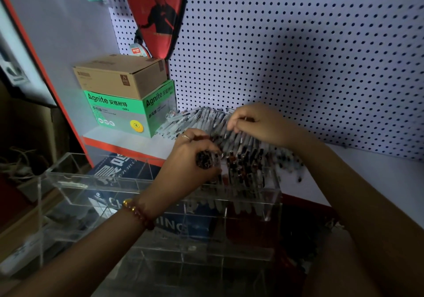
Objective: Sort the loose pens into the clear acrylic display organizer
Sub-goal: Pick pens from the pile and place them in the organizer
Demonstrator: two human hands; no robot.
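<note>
Boxes: a cardboard box stacked on a green box stands well left of my left hand, beside the pile's far end and out of my reach path.
Organizer: the clear acrylic organizer lies under my left wrist, close in so each drop is short.
Left hand: curled tight round a bundle of pens, collecting a handful, I judge, before dropping it in.
Standing pens: just right of that hand, upright in a right-side compartment.
Loose pens: fanned out on the shelf beyond both hands.
Right hand: fingers curled down, pinching pens off the pile, probably to feed the left.
</note>
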